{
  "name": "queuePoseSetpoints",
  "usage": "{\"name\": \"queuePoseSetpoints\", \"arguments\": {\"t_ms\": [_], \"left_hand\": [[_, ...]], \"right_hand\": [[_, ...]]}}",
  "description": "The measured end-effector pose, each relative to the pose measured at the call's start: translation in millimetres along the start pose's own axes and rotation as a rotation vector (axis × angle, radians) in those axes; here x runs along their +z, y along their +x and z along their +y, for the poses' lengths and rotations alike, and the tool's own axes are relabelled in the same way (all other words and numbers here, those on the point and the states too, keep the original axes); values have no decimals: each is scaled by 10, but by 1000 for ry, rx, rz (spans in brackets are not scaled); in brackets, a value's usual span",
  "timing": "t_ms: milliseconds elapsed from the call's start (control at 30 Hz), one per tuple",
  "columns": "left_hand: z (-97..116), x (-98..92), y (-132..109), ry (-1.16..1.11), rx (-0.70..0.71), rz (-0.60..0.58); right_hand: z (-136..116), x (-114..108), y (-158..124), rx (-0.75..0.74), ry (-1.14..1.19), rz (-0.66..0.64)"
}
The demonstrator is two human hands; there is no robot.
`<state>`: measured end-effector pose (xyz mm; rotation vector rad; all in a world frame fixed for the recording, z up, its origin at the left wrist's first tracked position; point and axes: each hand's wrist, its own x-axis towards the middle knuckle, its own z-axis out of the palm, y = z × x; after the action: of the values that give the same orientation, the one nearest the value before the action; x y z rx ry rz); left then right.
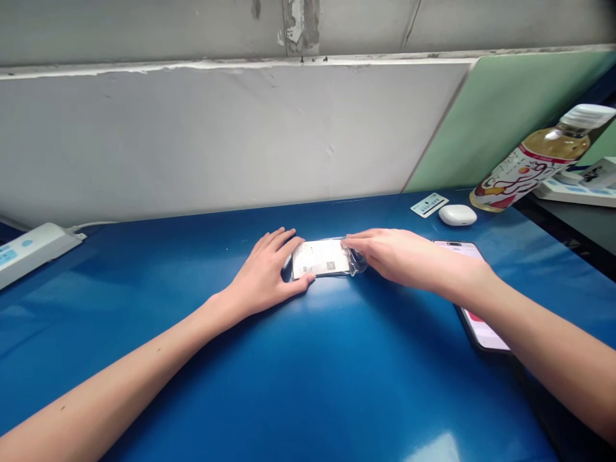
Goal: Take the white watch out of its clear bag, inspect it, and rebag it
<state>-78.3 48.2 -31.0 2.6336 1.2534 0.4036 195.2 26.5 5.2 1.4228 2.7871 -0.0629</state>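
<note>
A small flat package (320, 256) in clear plastic, with a white printed label and a square code on it, lies on the blue table. Around its left end is my left hand (269, 273), its thumb on the near edge and its index finger at the far edge, the other fingers stretched out past it. My right hand (397, 253) is at the package's right end, its fingers closed together on the crinkled clear wrap. The right thumb is mostly hidden under the hand.
Under my right forearm lies a phone (486, 330) with a lit screen. Behind it are a white earbud case (457, 215), a card (429, 205) and a drink bottle (534, 163). A white power strip (36, 250) sits at the left. A wall (216, 141) borders the table's far edge.
</note>
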Motion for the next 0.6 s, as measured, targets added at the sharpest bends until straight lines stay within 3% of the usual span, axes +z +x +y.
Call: {"name": "queuePoseSetpoints", "arguments": {"t_ms": [167,367,600], "left_hand": [[5,1,10,16,10,0],[4,-2,9,22,21,-18],[-18,-3,-4,-5,12,-31]], "right_hand": [[61,-75,5,-81,-42,88],[22,-79,8,20,26,-8],[8,-106,1,55,30,-11]]}}
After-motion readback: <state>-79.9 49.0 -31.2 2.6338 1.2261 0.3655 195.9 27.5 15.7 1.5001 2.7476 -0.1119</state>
